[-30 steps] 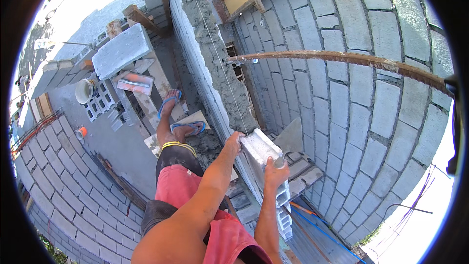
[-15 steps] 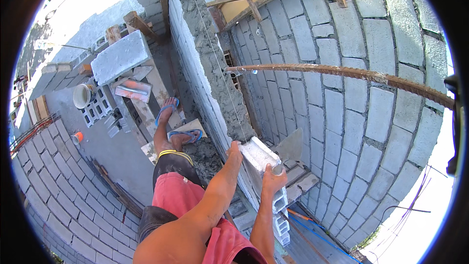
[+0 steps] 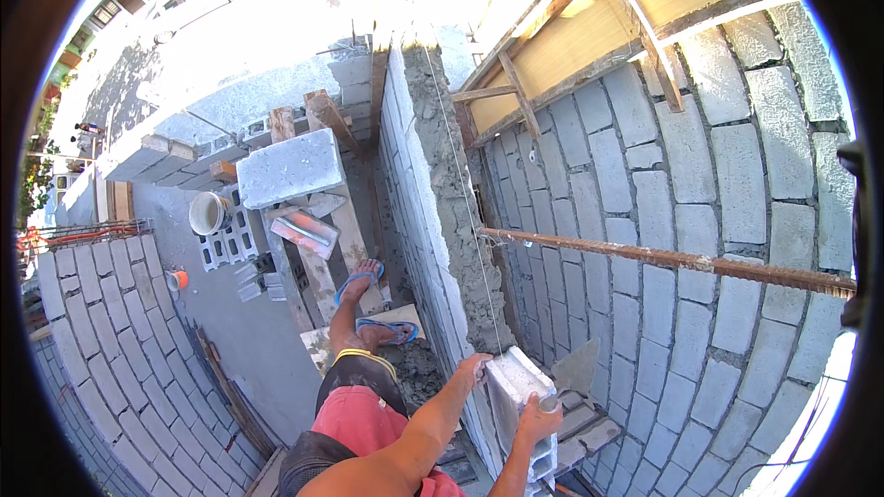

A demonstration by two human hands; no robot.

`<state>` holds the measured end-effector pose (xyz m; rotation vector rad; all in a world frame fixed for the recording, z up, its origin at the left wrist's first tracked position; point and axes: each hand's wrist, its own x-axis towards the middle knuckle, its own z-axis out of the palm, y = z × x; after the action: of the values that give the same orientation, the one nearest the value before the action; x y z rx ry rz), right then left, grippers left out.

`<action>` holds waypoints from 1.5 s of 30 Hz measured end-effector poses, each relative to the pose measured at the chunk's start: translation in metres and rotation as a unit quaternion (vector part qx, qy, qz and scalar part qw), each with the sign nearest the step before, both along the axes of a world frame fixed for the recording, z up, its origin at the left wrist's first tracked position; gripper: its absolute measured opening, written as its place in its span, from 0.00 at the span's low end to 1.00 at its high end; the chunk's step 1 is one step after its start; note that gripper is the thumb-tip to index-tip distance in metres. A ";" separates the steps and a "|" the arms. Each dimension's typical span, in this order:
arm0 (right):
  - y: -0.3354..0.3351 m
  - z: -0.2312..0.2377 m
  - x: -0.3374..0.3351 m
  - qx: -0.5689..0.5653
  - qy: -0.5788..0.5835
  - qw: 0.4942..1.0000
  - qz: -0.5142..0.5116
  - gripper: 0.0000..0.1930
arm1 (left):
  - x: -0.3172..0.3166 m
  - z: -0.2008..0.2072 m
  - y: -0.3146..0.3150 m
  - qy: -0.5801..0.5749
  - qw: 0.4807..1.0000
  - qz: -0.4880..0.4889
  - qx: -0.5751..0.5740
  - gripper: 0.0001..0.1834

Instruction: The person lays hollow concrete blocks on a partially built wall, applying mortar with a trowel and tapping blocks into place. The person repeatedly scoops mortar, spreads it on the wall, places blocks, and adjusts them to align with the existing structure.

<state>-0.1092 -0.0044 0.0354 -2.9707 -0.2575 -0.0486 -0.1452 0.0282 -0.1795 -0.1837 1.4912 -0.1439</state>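
Observation:
A pale hollow concrete block (image 3: 517, 375) sits at the near end of the wall top, beside the wet mortar bed (image 3: 451, 212). My left hand (image 3: 475, 369) is closed on its left far corner. Against its right side, my right hand (image 3: 540, 421) is closed round the handle of a trowel, with fingers also touching the block. The trowel's grey blade (image 3: 577, 369) sticks out to the far right of that hand. A taut string line (image 3: 468, 193) runs along the mortar to the block's far end.
A rusty rebar (image 3: 663, 260) crosses from the wall to the right. Left stand a plank scaffold bearing a block (image 3: 290, 168) and a flat finishing trowel (image 3: 306, 232), a bucket (image 3: 211, 213) and an orange cup (image 3: 177, 281). Tall block walls (image 3: 654, 193) rise at right.
The view has tilted up and left, so the scene sits lower and further right. Both hands keep their places on the block, which shows no clear shift against the wall.

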 end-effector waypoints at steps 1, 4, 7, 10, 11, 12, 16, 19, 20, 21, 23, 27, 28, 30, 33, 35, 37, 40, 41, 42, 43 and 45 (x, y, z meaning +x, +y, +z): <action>0.001 -0.002 -0.001 -0.015 -0.066 0.997 0.028 0.21 | -0.001 0.005 -0.001 0.003 1.000 0.006 -0.007 0.25; -0.001 -0.002 -0.002 -0.020 -0.052 0.998 -0.006 0.28 | -0.011 0.021 -0.003 0.001 1.000 -0.005 0.009 0.25; -0.002 -0.002 -0.002 -0.021 -0.037 0.999 -0.021 0.30 | -0.025 0.025 -0.003 -0.057 0.969 -0.192 0.147 0.31; -0.002 -0.001 -0.002 -0.002 0.018 0.999 -0.051 0.30 | -0.036 0.017 -0.012 -0.093 0.909 -0.314 0.257 0.38; -0.002 -0.001 -0.001 0.011 0.019 0.998 -0.051 0.29 | -0.038 0.013 -0.018 -0.103 0.898 -0.321 0.281 0.38; -0.003 -0.001 0.000 0.050 0.013 0.998 -0.032 0.26 | -0.039 0.009 -0.025 -0.142 0.916 -0.264 0.268 0.38; -0.008 -0.007 0.004 0.000 0.002 1.000 -0.020 0.22 | -0.044 -0.007 -0.054 -0.218 0.932 -0.174 0.232 0.29; -0.014 -0.013 0.007 0.017 0.011 1.000 0.006 0.25 | -0.046 -0.016 -0.057 -0.230 0.902 -0.197 0.307 0.22; -0.016 -0.015 0.007 0.027 0.020 0.999 0.000 0.25 | -0.048 -0.018 -0.054 -0.225 0.880 -0.243 0.342 0.22; -0.018 -0.015 0.008 0.041 0.025 0.999 0.010 0.26 | -0.049 -0.019 -0.051 -0.219 0.856 -0.281 0.375 0.23; -0.018 -0.017 0.008 0.017 -0.022 1.000 0.008 0.29 | -0.051 -0.020 -0.043 -0.199 0.807 -0.342 0.438 0.24; -0.014 -0.019 0.006 0.000 -0.016 1.000 -0.008 0.31 | -0.058 -0.016 -0.033 -0.179 0.746 -0.415 0.489 0.29; -0.014 -0.018 0.005 -0.014 -0.032 0.999 -0.008 0.31 | -0.060 -0.014 -0.033 -0.172 0.746 -0.427 0.481 0.31; -0.013 -0.017 0.005 0.001 -0.012 1.000 -0.022 0.31 | -0.060 -0.009 -0.033 -0.225 0.783 -0.387 0.433 0.34; -0.014 -0.016 0.006 0.035 0.006 0.998 -0.044 0.31 | -0.057 -0.005 -0.034 -0.182 0.763 -0.404 0.470 0.35; -0.015 -0.016 0.007 0.037 0.008 0.998 -0.047 0.30 | -0.054 -0.003 -0.039 -0.191 0.745 -0.467 0.436 0.32; -0.015 -0.016 0.008 0.040 0.000 0.999 -0.032 0.30 | -0.057 0.000 -0.048 -0.178 0.738 -0.481 0.438 0.31; -0.014 -0.018 0.007 0.028 -0.016 0.999 -0.014 0.28 | -0.067 0.005 -0.063 -0.005 0.745 -0.398 0.536 0.28; -0.013 -0.018 0.007 0.006 -0.009 1.000 -0.022 0.28 | -0.070 0.007 -0.065 0.082 0.731 -0.348 0.581 0.27; -0.012 -0.017 0.007 -0.002 -0.004 1.000 -0.028 0.28 | -0.074 0.008 -0.063 0.105 0.724 -0.326 0.599 0.27; -0.011 -0.016 0.007 -0.004 0.010 0.999 -0.041 0.28 | -0.075 0.010 -0.056 0.126 0.717 -0.298 0.617 0.26; -0.009 -0.012 0.008 -0.044 0.001 0.999 -0.032 0.28 | -0.072 0.015 -0.032 0.090 0.724 -0.283 0.623 0.23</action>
<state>-0.1009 -0.0130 0.0235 -3.0652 -0.1681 -0.0430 -0.2174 -0.0039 -0.1647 1.4009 1.4993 0.4251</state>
